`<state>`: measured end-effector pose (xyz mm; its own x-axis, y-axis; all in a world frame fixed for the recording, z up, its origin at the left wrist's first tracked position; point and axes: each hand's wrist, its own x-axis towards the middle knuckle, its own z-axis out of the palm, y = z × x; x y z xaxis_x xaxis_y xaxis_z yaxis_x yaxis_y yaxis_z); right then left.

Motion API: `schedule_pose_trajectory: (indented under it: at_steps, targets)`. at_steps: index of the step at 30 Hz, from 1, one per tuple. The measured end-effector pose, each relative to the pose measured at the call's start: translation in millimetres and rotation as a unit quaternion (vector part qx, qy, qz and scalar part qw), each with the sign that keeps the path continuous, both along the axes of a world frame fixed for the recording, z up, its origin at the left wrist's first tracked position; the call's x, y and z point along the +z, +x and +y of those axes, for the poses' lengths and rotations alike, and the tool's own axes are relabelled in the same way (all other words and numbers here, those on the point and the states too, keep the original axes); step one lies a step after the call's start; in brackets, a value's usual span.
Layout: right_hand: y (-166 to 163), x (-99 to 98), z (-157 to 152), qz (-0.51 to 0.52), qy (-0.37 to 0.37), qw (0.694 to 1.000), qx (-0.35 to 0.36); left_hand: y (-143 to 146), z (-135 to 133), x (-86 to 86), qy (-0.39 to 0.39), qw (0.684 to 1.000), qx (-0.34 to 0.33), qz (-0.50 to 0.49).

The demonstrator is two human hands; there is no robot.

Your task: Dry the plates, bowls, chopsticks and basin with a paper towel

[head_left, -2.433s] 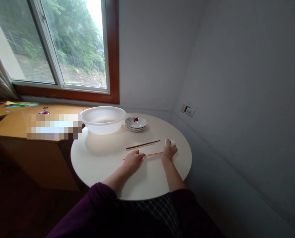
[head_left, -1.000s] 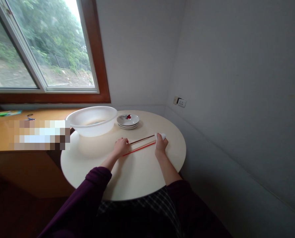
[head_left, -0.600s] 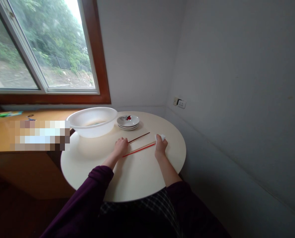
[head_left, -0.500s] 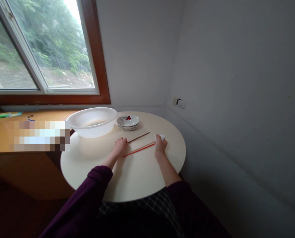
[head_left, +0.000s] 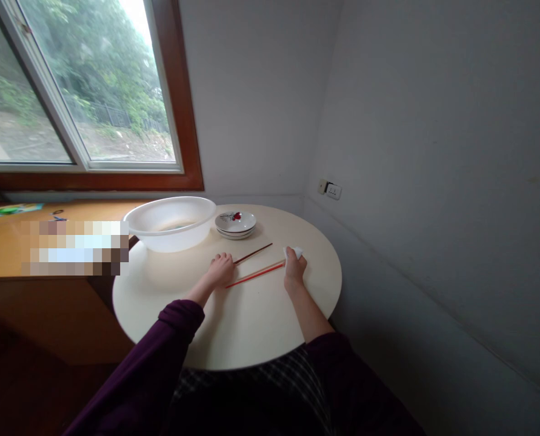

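Note:
My left hand is closed low over the white round table, its fingers curled round the near end of a dark brown chopstick that slants up to the right. My right hand grips a folded white cloth or tissue, partly hidden by the fingers. From under that hand a red chopstick runs down to the left, its lower end close to my left hand. Beside it lies a thin tan line, perhaps a second stick. Whether the right fingers also pinch the red chopstick is hidden.
A large translucent white basin stands at the table's back left. Next to it is a stack of several small white dishes, the top one with a red flower. A wooden desk adjoins on the left, and a wall rises at the right.
Both hands keep nearly the same places. The dark chopstick's far tip has shifted very slightly to the left, and the whole view has drifted a little.

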<state>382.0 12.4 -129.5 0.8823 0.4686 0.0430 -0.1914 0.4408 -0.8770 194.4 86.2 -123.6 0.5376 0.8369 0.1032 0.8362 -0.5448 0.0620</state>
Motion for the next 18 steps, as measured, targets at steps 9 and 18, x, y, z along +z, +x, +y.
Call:
schedule_pose_trajectory:
  at_steps: [9,18]
  targets:
    - [-1,-0.4,1,-0.004,-0.013,1.000,0.016,-7,-2,-6.0,0.007,0.999,0.001,-0.038]
    - [-6,-2.5,1,-0.004,-0.012,0.997,0.082,-10,-12,-5.1,0.003,0.991,0.035,-0.129]
